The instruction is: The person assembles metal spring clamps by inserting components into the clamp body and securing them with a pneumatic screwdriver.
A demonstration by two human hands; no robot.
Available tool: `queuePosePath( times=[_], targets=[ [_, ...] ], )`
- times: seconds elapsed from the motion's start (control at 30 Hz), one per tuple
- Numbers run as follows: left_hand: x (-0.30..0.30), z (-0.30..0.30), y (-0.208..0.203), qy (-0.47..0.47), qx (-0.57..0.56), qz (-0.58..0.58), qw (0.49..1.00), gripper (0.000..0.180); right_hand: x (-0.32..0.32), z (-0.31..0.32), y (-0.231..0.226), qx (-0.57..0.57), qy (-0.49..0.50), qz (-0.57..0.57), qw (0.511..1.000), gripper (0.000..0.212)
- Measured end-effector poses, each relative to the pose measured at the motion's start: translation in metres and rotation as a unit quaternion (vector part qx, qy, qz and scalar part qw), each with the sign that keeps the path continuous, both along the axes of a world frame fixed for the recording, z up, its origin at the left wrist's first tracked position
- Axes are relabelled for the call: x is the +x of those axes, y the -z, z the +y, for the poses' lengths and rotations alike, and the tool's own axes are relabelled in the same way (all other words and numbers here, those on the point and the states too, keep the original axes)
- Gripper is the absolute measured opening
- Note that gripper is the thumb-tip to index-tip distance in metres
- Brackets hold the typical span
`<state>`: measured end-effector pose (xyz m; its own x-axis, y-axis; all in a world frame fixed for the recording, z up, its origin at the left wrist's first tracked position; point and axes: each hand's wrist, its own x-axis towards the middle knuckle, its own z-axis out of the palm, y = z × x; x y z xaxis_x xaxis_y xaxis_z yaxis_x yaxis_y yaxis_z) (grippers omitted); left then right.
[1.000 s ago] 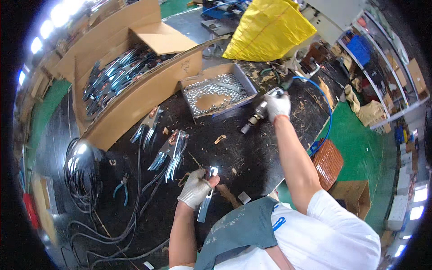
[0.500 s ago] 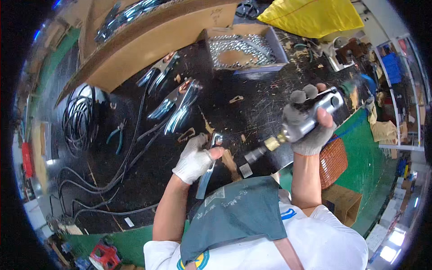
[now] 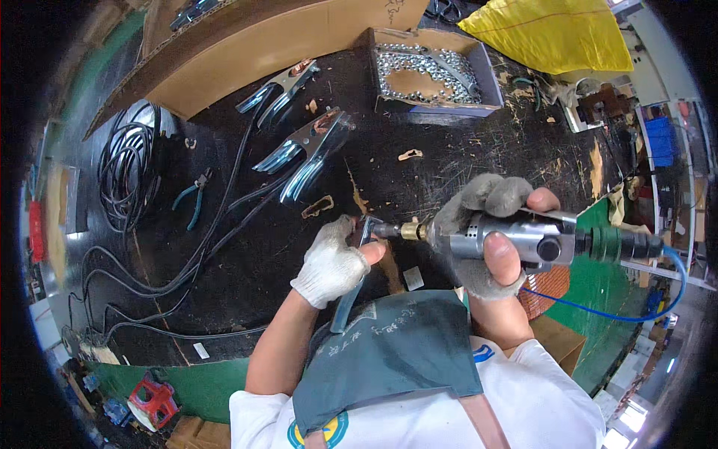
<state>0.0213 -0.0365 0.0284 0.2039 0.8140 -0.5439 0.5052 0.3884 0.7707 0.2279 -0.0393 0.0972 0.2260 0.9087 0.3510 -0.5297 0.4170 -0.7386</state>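
My left hand, in a white glove with bare fingertips, grips a shiny metal clamp handle that hangs toward the apron. My right hand, in a grey-stained glove, is wrapped round a silver air screwdriver held level. Its brass collar and dark socket tip point left and meet the upper end of the handle by my left thumb. Whatever fastener sits there is hidden. Beyond my left hand lie two spring clamps with coppery jaws, the nearer clamp and the farther clamp, with black cables near them.
A carton of shiny nuts with a wrench in it stands at the back. Left are a large cardboard box, coiled black cable and teal-handled pliers. A blue air hose loops at right, near a yellow sack.
My right hand has swung the screwdriver level and brought its tip to the clamp handle; before, it slanted down and stood apart. My left hand keeps its grip.
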Motion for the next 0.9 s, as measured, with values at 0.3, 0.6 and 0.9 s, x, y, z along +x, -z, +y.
queuePosePath(
  times=[0.3,0.6,0.9],
  targets=[
    [0.006,0.017,-0.025,0.009,0.016,0.068,0.997,0.080,0.001,-0.007,0.005,-0.054,0.054,-0.170,0.982,0.051],
    [0.011,0.028,0.010,0.066,0.020,0.056,0.996,0.046,0.020,-0.002,0.041,0.026,0.016,-0.144,0.989,0.042],
    [0.016,0.096,-0.011,0.018,0.544,0.399,0.738,0.049,0.059,0.009,0.032,0.015,0.075,-0.074,0.994,0.054]
  ],
)
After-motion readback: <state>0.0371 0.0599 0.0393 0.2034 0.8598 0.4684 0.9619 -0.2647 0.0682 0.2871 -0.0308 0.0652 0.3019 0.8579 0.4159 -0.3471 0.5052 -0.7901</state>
